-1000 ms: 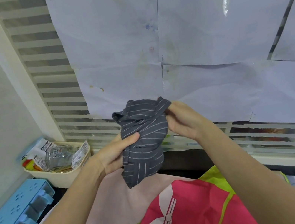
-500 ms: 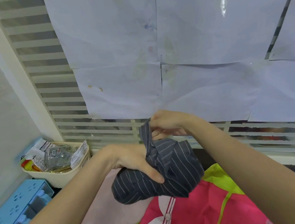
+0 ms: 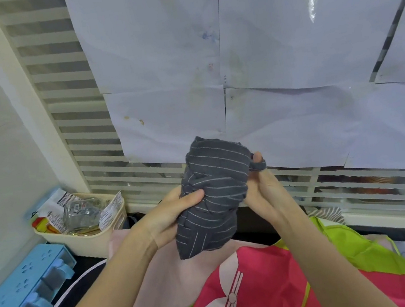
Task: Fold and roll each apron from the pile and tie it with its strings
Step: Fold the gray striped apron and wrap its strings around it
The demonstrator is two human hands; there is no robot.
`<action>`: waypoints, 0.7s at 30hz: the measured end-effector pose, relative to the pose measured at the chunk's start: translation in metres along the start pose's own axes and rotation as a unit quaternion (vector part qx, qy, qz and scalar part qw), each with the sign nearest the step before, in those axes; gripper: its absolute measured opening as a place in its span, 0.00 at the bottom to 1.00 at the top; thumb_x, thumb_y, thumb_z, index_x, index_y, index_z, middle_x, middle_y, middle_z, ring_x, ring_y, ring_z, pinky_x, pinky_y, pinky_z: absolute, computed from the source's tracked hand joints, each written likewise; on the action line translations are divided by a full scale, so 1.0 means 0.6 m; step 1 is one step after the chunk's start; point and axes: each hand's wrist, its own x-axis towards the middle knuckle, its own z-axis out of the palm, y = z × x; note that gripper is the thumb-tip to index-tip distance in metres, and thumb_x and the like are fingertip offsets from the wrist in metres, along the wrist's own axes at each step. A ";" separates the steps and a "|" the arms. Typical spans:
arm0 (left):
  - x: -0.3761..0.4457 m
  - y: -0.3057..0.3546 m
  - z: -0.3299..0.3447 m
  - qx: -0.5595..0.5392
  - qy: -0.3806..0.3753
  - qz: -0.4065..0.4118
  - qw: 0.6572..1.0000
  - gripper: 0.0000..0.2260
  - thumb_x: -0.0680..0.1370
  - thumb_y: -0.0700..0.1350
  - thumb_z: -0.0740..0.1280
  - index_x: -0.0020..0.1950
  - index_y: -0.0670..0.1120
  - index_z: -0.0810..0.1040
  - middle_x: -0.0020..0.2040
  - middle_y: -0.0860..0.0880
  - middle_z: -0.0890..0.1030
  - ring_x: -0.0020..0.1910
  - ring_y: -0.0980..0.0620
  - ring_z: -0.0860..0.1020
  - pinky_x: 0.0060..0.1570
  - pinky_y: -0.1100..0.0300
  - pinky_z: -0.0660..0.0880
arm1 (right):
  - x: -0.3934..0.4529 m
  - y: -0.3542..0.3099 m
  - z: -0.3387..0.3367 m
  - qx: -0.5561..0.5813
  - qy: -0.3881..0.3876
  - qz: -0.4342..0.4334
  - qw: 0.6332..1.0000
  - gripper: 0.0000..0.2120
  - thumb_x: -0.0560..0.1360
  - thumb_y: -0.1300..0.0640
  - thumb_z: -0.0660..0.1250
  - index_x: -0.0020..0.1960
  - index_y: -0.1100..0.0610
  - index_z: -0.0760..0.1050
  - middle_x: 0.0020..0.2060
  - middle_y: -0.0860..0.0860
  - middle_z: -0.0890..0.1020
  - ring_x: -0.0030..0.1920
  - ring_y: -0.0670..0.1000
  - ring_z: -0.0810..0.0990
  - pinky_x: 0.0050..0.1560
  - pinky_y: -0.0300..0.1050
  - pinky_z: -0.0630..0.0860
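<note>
Head view: rolled dark-grey pinstriped fabric apron held upright in mid-air, above pink-and-lime apron on pile. Left hand grips roll's side w/ thumb across front; right hand supports opp. side, grey apron string looped over a fingertip.

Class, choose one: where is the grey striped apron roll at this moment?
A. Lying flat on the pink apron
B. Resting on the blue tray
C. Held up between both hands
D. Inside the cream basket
C: the left hand grips the grey striped apron roll from one side and the right hand holds the other, above the pink apron.
</note>
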 end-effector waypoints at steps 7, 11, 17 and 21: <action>0.007 -0.010 -0.006 0.024 0.079 -0.034 0.996 0.19 0.68 0.48 0.70 0.57 0.44 0.78 0.51 0.44 0.84 0.49 0.47 0.82 0.49 0.55 0.80 | -0.020 -0.064 0.032 -0.429 -0.082 -0.110 0.893 0.28 0.69 0.63 0.72 0.67 0.59 0.70 0.67 0.45 0.70 0.65 0.44 0.72 0.62 0.36 0.72; 0.015 0.001 -0.008 0.171 0.096 -0.060 0.979 0.11 0.73 0.45 0.70 0.54 0.47 0.78 0.47 0.46 0.85 0.47 0.48 0.83 0.50 0.54 0.79 | -0.002 -0.072 0.039 -0.572 -0.096 -0.044 0.813 0.21 0.73 0.62 0.71 0.65 0.60 0.73 0.67 0.45 0.70 0.65 0.47 0.73 0.64 0.42 0.72; 0.013 0.016 -0.005 0.396 0.008 0.014 0.918 0.07 0.77 0.42 0.67 0.51 0.55 0.75 0.46 0.59 0.81 0.43 0.65 0.80 0.42 0.71 0.75 | 0.020 -0.086 0.036 -0.542 -0.134 0.082 0.825 0.05 0.73 0.66 0.68 0.49 0.62 0.79 0.45 0.54 0.82 0.46 0.51 0.80 0.50 0.43 0.78; 0.012 0.020 -0.005 0.491 -0.025 0.054 0.869 0.06 0.78 0.43 0.66 0.54 0.52 0.74 0.48 0.58 0.80 0.43 0.69 0.78 0.44 0.74 0.73 | 0.033 -0.079 0.025 -0.470 -0.135 0.147 0.860 0.09 0.72 0.75 0.64 0.48 0.65 0.77 0.37 0.52 0.84 0.39 0.47 0.82 0.40 0.37 0.78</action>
